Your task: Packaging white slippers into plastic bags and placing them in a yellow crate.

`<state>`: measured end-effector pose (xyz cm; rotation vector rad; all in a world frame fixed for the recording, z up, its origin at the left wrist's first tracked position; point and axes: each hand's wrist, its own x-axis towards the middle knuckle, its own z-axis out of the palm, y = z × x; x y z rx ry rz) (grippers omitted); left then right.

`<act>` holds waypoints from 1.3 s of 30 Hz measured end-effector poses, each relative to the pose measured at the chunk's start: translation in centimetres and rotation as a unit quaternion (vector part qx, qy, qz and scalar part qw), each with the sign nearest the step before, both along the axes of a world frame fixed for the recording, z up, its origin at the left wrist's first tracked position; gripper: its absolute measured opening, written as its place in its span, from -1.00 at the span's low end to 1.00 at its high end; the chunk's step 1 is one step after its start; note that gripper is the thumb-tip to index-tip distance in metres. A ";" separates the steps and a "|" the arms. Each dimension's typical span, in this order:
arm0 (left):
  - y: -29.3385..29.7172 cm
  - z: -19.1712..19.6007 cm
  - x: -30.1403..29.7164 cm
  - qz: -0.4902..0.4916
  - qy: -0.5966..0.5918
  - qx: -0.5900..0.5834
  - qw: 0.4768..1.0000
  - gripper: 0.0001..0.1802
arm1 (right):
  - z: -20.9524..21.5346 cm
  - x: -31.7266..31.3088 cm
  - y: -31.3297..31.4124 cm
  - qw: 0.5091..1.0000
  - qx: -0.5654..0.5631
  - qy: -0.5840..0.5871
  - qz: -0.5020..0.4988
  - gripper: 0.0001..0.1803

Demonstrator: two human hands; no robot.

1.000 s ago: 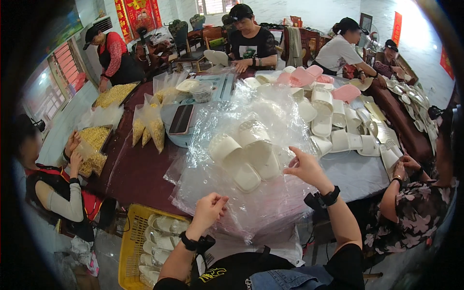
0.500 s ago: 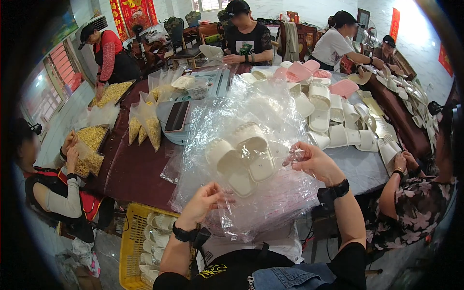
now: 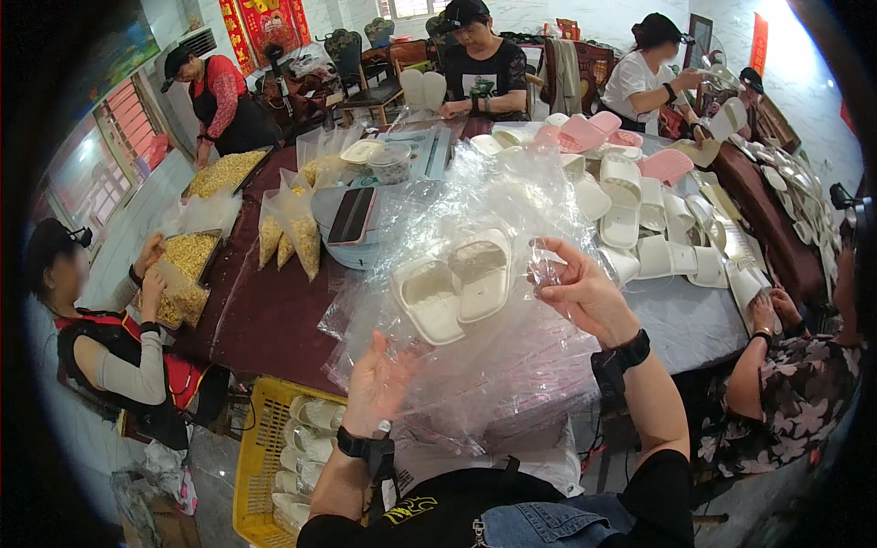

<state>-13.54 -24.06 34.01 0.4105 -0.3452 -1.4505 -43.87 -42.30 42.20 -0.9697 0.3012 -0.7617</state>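
Observation:
A pair of cream slippers lies side by side in a clear plastic bag, over a stack of similar bags in front of me. My right hand pinches the bag's right edge between thumb and fingers. At the lower left edge of the plastic is my left hand, smeared by motion. Its thumb points up and its fingers lie partly behind the film, so its grip is unclear.
Loose cream slippers and pink ones are heaped at the right. A phone rests left of the bags, near filled pouches. A yellow crate of slippers stands below the table's left side. Several people work around it.
The bagged slippers have turned and now sit more upright. My right hand is slightly higher on the bag's edge, and my left hand has shifted a little downward.

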 end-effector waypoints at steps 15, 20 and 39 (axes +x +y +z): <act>-1.6 2.6 -2.5 0.108 -0.332 -0.040 0.936 0.29 | -2.2 -1.1 -0.6 0.867 -0.398 0.250 -0.166 -0.40; -2.3 -0.1 -0.2 0.304 -0.727 0.015 0.615 0.02 | -3.2 -0.1 0.6 0.620 -0.648 0.301 -0.324 -0.85; -3.3 -4.7 1.1 0.049 -0.365 0.109 0.923 -0.42 | -7.4 1.1 1.2 0.728 -0.522 0.434 -0.096 -0.13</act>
